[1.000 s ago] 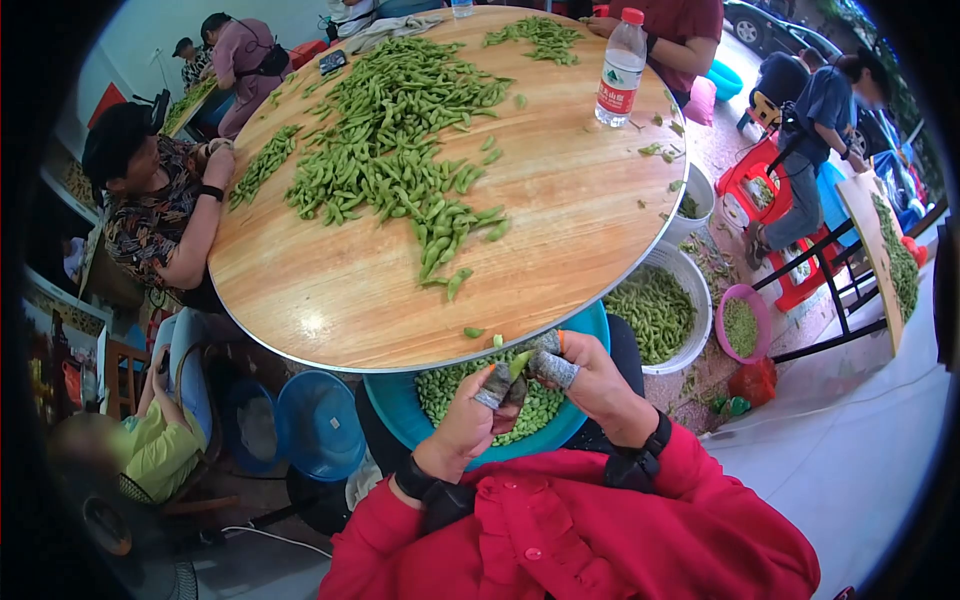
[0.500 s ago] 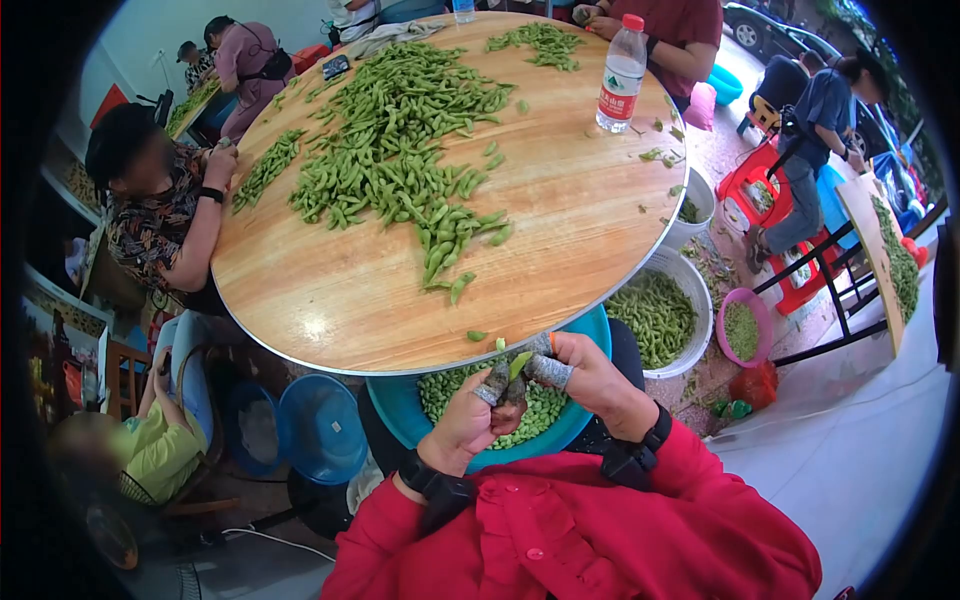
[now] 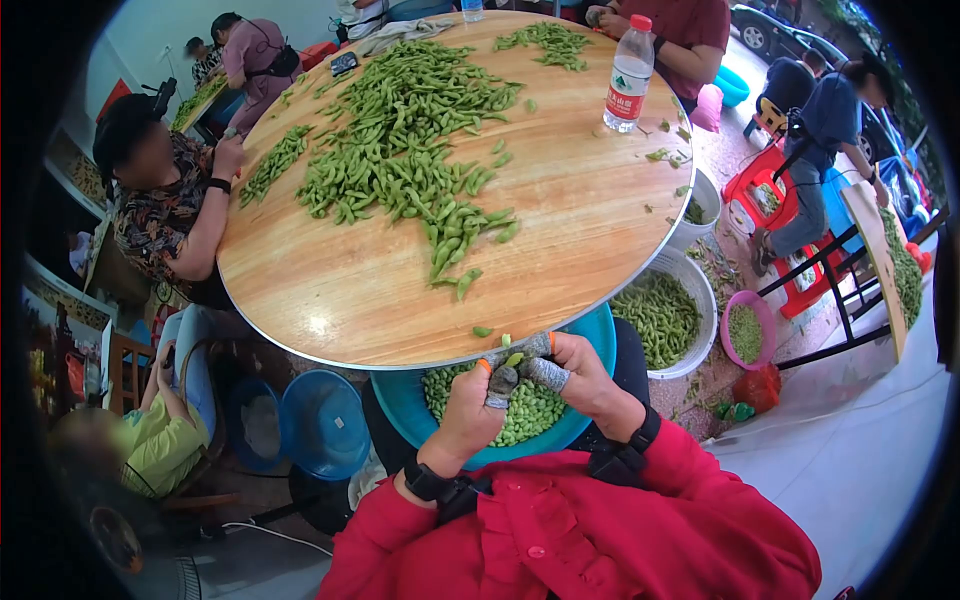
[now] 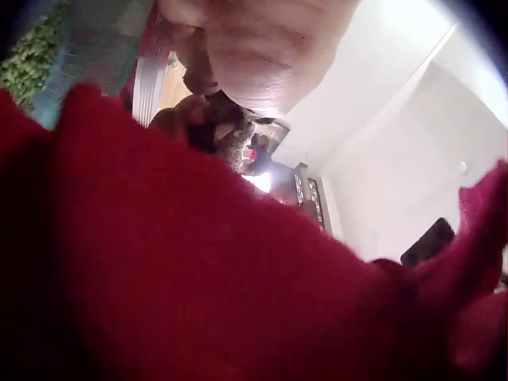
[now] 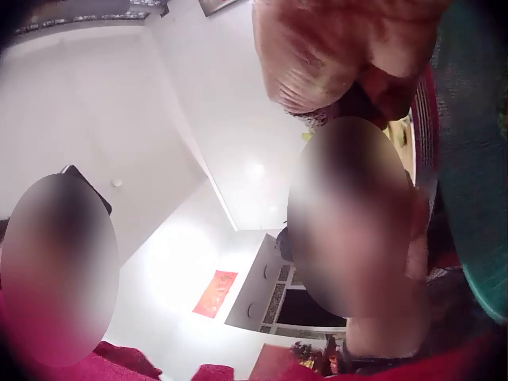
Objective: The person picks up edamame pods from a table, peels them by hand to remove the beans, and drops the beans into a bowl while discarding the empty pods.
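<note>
Just past the near table edge, over a teal basin (image 3: 392, 400) of shelled green soybeans (image 3: 530, 412), my two hands meet. My left hand (image 3: 468, 412) and right hand (image 3: 592, 378) both pinch a green soybean pod (image 3: 513, 359), mostly covered by the fingers. Grey finger covers (image 3: 545, 373) wrap several fingertips. In the left wrist view a red sleeve (image 4: 182, 262) blocks much of the scene below the left hand (image 4: 270, 48). The right wrist view shows the underside of the right hand (image 5: 341, 59), its fingertips hidden.
A heap of soybean pods (image 3: 405, 130) covers part of the round wooden table (image 3: 580, 230). A water bottle (image 3: 629, 75) stands at its right. White basket (image 3: 703, 330), pink basin (image 3: 766, 325) and blue tub (image 3: 325, 425) sit on the floor. A person (image 3: 165, 200) sits at left.
The pod stood up between my fingers and now shows only as a small green bit. My hands have drawn closer together and the left thumb has shifted.
</note>
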The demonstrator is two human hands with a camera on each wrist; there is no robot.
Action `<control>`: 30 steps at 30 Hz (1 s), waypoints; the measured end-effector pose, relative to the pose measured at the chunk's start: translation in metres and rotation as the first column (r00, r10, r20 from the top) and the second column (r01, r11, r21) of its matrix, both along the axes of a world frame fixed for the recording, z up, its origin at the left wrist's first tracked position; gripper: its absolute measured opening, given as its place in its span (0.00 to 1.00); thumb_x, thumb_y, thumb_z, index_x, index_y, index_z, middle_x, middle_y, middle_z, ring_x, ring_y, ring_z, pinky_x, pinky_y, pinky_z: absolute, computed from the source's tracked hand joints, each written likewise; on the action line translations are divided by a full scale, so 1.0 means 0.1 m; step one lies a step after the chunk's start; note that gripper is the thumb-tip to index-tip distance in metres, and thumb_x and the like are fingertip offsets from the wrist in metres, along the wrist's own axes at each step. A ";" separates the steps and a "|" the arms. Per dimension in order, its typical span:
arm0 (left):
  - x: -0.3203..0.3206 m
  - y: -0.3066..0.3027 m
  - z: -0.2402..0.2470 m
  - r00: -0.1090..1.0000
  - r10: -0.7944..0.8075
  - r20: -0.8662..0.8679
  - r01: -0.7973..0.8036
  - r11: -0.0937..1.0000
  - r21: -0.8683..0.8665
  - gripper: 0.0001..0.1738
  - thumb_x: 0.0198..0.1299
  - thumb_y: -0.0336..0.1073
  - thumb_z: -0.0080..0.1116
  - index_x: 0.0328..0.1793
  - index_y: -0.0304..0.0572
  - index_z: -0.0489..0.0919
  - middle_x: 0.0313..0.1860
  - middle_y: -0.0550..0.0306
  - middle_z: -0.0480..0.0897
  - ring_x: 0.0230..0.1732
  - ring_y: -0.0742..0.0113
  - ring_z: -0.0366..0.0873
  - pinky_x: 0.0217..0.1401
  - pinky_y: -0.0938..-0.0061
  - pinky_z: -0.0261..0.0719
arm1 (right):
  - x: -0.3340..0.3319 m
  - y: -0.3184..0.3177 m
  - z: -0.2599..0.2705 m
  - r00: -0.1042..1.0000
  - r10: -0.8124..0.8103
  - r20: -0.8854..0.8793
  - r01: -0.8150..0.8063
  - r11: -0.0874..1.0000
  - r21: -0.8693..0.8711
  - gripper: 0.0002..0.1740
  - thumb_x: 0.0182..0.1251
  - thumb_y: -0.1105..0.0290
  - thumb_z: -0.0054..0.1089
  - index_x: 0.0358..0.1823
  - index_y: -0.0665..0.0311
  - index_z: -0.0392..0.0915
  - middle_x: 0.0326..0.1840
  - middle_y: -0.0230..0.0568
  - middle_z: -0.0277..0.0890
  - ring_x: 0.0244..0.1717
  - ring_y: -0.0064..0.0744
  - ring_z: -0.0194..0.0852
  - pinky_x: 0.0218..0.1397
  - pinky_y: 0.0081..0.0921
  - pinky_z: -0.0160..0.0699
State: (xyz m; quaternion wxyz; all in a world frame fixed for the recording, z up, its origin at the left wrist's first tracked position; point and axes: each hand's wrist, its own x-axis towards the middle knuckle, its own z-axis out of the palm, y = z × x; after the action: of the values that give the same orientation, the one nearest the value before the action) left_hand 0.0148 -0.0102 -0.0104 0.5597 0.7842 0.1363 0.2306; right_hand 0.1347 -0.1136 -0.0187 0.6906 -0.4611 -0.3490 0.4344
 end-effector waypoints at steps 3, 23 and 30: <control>-0.04 0.00 -0.07 0.999 -0.050 -0.001 0.043 0.880 -0.473 0.09 0.61 0.32 0.42 0.43 0.38 0.72 0.16 0.66 0.67 0.14 0.79 0.60 0.16 0.85 0.54 | 0.01 0.00 -0.02 0.999 0.013 0.049 -0.015 0.999 0.043 0.10 0.62 0.70 0.52 0.41 0.67 0.73 0.37 0.29 0.74 0.38 0.17 0.67 0.44 0.18 0.67; -0.14 0.10 -0.12 0.994 -0.034 -0.105 0.022 0.994 -0.109 0.08 0.56 0.30 0.47 0.39 0.31 0.72 0.15 0.56 0.72 0.18 0.71 0.68 0.22 0.75 0.66 | -0.05 0.03 0.20 0.888 -0.005 0.459 0.088 0.983 -0.158 0.08 0.56 0.75 0.53 0.37 0.68 0.74 0.27 0.39 0.73 0.28 0.22 0.65 0.34 0.21 0.67; -0.12 0.12 -0.02 0.975 -0.081 -0.206 0.065 0.994 -0.084 0.09 0.53 0.28 0.43 0.38 0.32 0.72 0.17 0.55 0.72 0.20 0.73 0.68 0.23 0.76 0.65 | -0.05 0.03 0.24 0.840 -0.010 0.542 0.161 0.960 -0.231 0.06 0.52 0.77 0.53 0.33 0.69 0.73 0.26 0.49 0.71 0.25 0.38 0.67 0.31 0.28 0.67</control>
State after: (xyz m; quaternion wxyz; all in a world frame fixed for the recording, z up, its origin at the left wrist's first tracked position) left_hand 0.0033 0.0014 -0.0121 0.5802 0.7864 0.1743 0.1209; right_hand 0.1295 -0.1108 0.0057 0.5159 -0.6678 -0.4450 0.2997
